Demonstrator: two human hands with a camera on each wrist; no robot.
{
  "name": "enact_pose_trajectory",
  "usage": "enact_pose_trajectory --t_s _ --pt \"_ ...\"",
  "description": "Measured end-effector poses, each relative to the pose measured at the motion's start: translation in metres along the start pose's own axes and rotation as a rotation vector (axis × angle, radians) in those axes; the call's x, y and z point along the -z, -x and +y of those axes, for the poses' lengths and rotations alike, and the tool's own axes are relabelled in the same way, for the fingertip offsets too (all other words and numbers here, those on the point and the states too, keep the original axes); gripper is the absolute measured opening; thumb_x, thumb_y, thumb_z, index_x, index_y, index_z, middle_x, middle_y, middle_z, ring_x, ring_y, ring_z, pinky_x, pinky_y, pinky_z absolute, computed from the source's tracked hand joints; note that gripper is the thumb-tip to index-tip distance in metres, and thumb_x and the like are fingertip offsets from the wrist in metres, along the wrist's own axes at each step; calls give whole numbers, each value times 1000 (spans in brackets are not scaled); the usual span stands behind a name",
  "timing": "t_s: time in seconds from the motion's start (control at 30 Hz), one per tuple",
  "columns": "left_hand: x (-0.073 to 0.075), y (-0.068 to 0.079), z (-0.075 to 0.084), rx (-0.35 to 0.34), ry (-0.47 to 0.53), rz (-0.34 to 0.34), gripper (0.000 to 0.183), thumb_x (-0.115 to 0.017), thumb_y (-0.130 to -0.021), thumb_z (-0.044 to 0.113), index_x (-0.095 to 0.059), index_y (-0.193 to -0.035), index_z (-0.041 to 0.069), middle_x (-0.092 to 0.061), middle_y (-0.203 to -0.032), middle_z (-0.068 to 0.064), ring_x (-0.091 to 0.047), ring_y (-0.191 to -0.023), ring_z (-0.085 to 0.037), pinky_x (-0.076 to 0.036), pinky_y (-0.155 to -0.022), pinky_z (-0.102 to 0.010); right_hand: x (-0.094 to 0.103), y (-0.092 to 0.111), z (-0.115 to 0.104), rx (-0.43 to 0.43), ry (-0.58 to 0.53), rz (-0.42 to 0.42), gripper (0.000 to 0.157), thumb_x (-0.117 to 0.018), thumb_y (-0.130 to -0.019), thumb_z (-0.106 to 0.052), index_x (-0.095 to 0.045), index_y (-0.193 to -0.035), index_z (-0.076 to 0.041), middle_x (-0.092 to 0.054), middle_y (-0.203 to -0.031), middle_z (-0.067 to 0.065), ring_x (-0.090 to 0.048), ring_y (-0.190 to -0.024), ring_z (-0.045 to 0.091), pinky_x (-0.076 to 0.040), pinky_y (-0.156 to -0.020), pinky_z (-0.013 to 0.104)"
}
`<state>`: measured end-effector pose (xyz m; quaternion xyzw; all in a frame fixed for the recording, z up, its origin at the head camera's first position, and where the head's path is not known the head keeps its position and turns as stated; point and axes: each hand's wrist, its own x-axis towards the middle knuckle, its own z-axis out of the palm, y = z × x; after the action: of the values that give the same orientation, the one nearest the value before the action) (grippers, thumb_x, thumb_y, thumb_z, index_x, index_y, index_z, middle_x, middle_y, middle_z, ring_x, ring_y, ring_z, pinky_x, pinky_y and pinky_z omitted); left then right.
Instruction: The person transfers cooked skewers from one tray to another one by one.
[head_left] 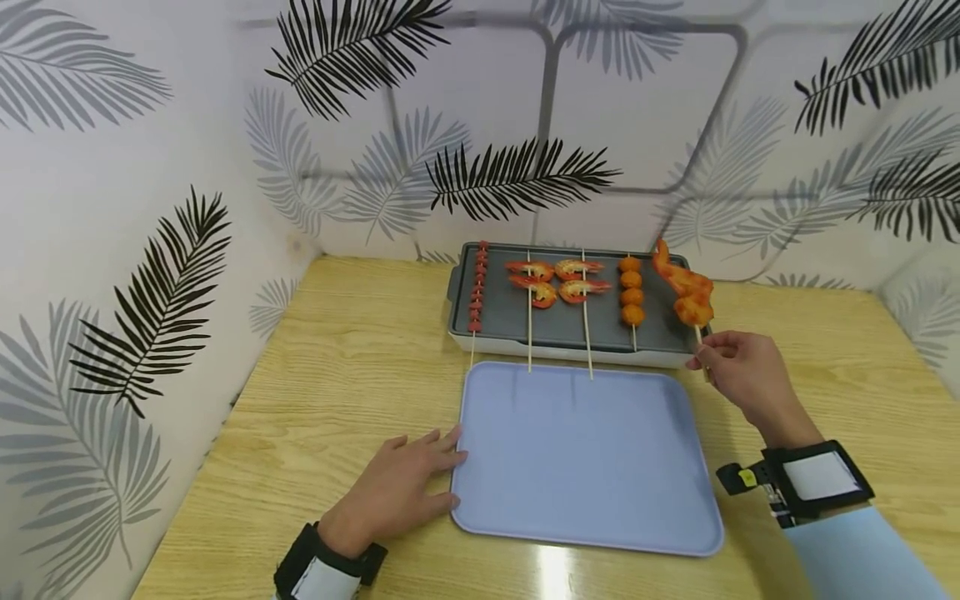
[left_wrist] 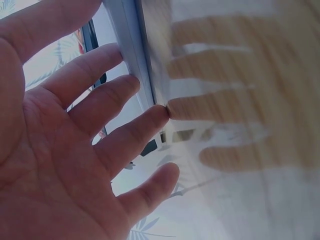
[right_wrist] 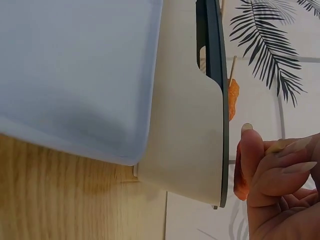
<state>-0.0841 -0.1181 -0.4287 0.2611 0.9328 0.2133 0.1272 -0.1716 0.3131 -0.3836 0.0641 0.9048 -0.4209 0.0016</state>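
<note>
In the head view my right hand (head_left: 744,371) pinches the stick of a chicken wing skewer (head_left: 686,287) at the right end of the grill (head_left: 555,350). The orange-red wing lies over the dark plate's right side. The right wrist view shows the fingers of that hand (right_wrist: 285,175) curled, thumb against them, with part of the wing behind. My left hand (head_left: 405,483) has its fingers spread, fingertips at the left rim of a light blue tray (head_left: 585,458). The left wrist view shows those straight fingers (left_wrist: 132,137) beside the tray's edge (left_wrist: 131,45).
On the grill lie a skewer of small red pieces (head_left: 477,287), two shrimp skewers (head_left: 532,292) (head_left: 583,290) and a skewer of orange balls (head_left: 632,292). Some sticks reach over the tray's back rim. A leaf-patterned wall covering (head_left: 487,100) stands behind the wooden table (head_left: 360,350).
</note>
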Motion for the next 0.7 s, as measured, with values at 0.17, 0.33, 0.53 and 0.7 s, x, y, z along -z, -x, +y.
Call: enact_pose_trajectory --t_s 0.17,0.33,0.53,0.7 --pt "0 0 0 -8 -12 -1 51 -70 -86 32 -64 -133 14 -46 -150 -4 -43 -137 -31 -30 -106 -64 3 13 1 14 36 -5 35 -50 -103 -22 -59 -112 11 -71 -88 17 -59 -63 19 -49 -51 25" --pt "1 1 0 -10 -17 -8 50 -70 -86 32 -64 -132 13 -46 -150 -4 -43 -137 -32 -31 -106 -65 5 26 1 15 27 0 35 -50 -103 -22 -58 -112 11 -71 -86 17 -58 -61 17 -48 -49 24" --pt "-1 1 -2 -8 -37 -14 51 -69 -87 35 -64 -133 14 -45 -151 -4 -43 -137 -31 -30 -107 -64 5 41 1 -9 -5 -1 38 -51 -103 -25 -56 -116 11 -71 -87 16 -56 -58 15 -48 -47 24" --pt "-1 0 -1 -15 -37 1 51 -70 -87 35 -64 -132 14 -46 -150 -4 -44 -137 -31 -31 -106 -64 9 53 -1 -11 -3 0 40 -51 -102 -26 -55 -118 11 -71 -84 11 -54 -56 12 -46 -46 25"
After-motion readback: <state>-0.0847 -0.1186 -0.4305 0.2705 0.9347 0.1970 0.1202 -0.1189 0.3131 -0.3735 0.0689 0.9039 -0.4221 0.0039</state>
